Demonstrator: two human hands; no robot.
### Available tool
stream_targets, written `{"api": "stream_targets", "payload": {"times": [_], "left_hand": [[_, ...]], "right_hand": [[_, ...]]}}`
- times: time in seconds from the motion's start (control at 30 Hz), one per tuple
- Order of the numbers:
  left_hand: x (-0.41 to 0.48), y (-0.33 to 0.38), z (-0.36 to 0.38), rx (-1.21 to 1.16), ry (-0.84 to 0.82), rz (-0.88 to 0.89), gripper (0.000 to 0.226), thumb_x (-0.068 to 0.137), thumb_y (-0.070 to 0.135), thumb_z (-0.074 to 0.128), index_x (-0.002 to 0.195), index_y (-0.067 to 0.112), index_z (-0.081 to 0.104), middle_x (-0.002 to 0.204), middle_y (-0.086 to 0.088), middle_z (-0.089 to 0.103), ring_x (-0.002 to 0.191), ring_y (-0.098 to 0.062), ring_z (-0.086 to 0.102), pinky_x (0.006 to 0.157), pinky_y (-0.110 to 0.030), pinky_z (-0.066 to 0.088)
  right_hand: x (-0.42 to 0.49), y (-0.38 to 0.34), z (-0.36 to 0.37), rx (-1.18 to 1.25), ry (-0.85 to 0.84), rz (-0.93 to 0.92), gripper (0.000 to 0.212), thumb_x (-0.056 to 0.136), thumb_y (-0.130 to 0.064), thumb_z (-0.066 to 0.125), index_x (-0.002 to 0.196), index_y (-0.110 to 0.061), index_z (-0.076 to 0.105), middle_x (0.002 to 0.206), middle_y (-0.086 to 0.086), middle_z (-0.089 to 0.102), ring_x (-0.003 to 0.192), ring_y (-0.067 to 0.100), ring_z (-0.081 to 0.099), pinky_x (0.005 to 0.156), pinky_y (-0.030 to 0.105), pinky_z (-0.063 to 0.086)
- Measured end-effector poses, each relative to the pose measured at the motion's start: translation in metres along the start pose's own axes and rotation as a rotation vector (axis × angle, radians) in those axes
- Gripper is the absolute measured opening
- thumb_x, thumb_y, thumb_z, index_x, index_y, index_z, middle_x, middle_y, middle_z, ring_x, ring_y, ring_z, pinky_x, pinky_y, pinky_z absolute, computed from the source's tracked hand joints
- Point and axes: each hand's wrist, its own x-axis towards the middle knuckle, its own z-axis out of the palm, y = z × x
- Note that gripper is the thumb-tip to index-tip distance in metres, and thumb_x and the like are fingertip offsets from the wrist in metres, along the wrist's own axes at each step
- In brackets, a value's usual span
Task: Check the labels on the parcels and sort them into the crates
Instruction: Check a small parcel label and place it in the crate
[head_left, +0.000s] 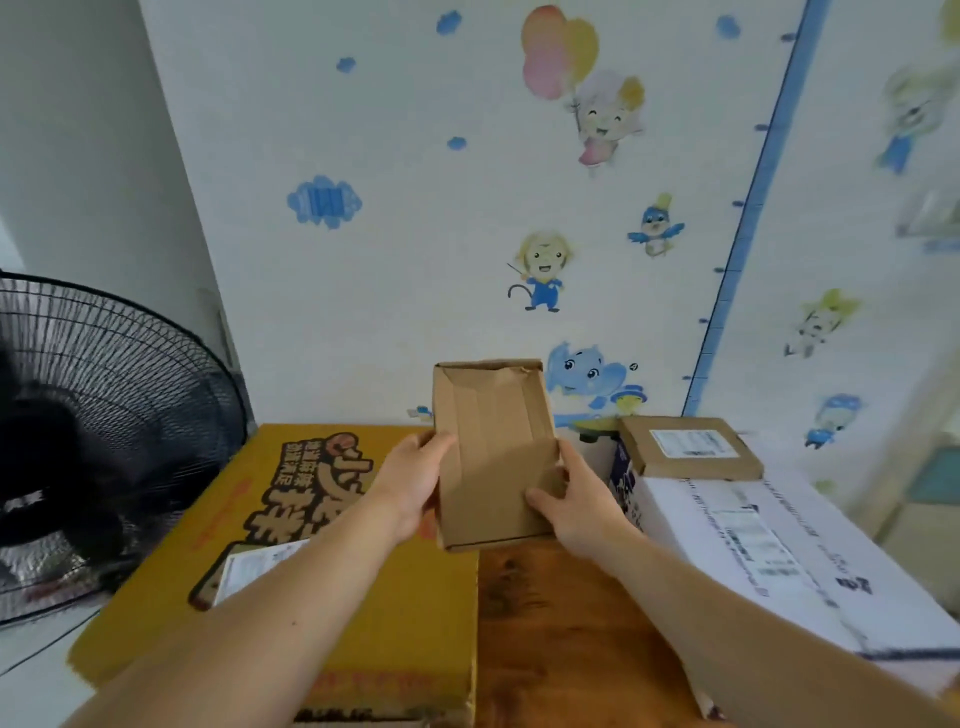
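Held the small brown parcel (496, 452) upright in the air, above the gap between the yellow box (322, 519) and the white box (753, 545). Gripped its left edge with the left hand (410, 483), thumb on the front; clasped its lower right edge with the right hand (576, 509), thumb across the front.

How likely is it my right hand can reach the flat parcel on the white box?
Probably yes: the flat parcel lies uncovered atop the white box, just beyond the right hand, nothing between. But that hand and the left hand grip the small box, so it must let go first.
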Motion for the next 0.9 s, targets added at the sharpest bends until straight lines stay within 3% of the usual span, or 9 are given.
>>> {"api": "stream_targets", "payload": {"times": [0.07,0.17,0.23,0.37,0.5,0.57,0.63,0.73,0.9], "left_hand": [[-0.008,-0.004,0.028,0.02,0.024,0.035,0.03,0.098,0.035,0.055,0.117,0.013,0.06,0.106,-0.007,0.071,0.098,-0.025,0.067,0.077,-0.038,0.055],[-0.007,-0.018,0.06,0.047,0.057,0.087,0.06,0.081,0.051,0.063,0.128,0.016,0.056,0.119,-0.005,0.067,0.114,-0.029,0.061,0.102,-0.055,0.046],[-0.007,-0.026,0.073,0.057,0.047,0.101,0.053,0.088,0.046,0.062,0.131,0.016,0.055,0.123,-0.004,0.065,0.118,-0.028,0.059,0.106,-0.054,0.043],[-0.035,-0.012,0.099,0.082,-0.007,0.111,0.041,0.092,0.039,0.059,0.127,0.017,0.057,0.122,-0.003,0.066,0.116,-0.025,0.06,0.104,-0.051,0.045],[-0.045,0.001,0.105,0.048,-0.086,0.07,0.017,0.102,0.02,0.051,0.116,0.014,0.059,0.11,-0.008,0.07,0.102,-0.023,0.067,0.082,-0.038,0.055],[-0.048,0.008,0.104,0.064,-0.111,0.074,0.014,0.102,0.019,0.049,0.112,0.016,0.058,0.109,-0.007,0.07,0.099,-0.021,0.067,0.074,-0.034,0.054],[-0.053,0.014,0.099,0.072,-0.118,0.073,0.014,0.102,0.019,0.049,0.113,0.017,0.057,0.11,-0.006,0.069,0.101,-0.021,0.066,0.078,-0.035,0.053],[-0.058,0.024,0.092,0.076,-0.124,0.108,0.019,0.1,0.019,0.053,0.118,0.015,0.057,0.111,-0.006,0.069,0.102,-0.022,0.066,0.087,-0.038,0.054],[-0.06,0.047,0.082,0.122,-0.074,0.259,0.034,0.093,0.024,0.064,0.125,0.017,0.053,0.111,-0.002,0.068,0.102,-0.019,0.066,0.091,-0.037,0.054]], "right_hand": [[-0.009,0.017,-0.024,-0.004,-0.02,-0.014,0.069,0.095,-0.027,0.064,0.151,-0.027,0.023,0.138,-0.002,0.046,0.123,0.017,0.046,0.102,0.03,0.037],[-0.018,0.041,-0.053,0.013,-0.026,-0.025,0.069,0.092,-0.027,0.068,0.148,-0.03,0.027,0.129,-0.006,0.049,0.111,0.01,0.046,0.099,0.029,0.039],[-0.022,0.048,-0.066,0.055,-0.016,-0.02,0.06,0.091,-0.026,0.069,0.14,-0.031,0.035,0.112,-0.014,0.052,0.1,0.005,0.05,0.095,0.029,0.043],[-0.023,0.046,-0.096,0.164,0.062,-0.016,0.034,0.095,-0.032,0.062,0.124,-0.03,0.044,0.098,-0.018,0.053,0.092,0.006,0.053,0.084,0.028,0.043],[-0.019,0.028,-0.112,0.262,0.173,-0.011,0.035,0.099,-0.037,0.053,0.129,-0.02,0.047,0.101,-0.007,0.058,0.093,0.013,0.056,0.078,0.029,0.044],[-0.02,0.018,-0.117,0.299,0.217,-0.013,0.04,0.1,-0.038,0.05,0.135,-0.021,0.044,0.107,-0.005,0.059,0.098,0.015,0.057,0.084,0.034,0.048],[-0.02,0.011,-0.119,0.339,0.247,-0.014,0.035,0.101,-0.034,0.049,0.133,-0.021,0.048,0.113,-0.001,0.061,0.105,0.02,0.058,0.09,0.039,0.051],[-0.024,0.003,-0.116,0.363,0.248,-0.044,0.015,0.102,-0.027,0.046,0.116,-0.025,0.053,0.102,-0.002,0.063,0.09,0.015,0.059,0.073,0.03,0.049],[-0.03,-0.013,-0.103,0.383,0.239,-0.076,0.027,0.102,-0.028,0.048,0.129,-0.023,0.049,0.109,-0.003,0.061,0.099,0.016,0.058,0.074,0.028,0.046]]}}
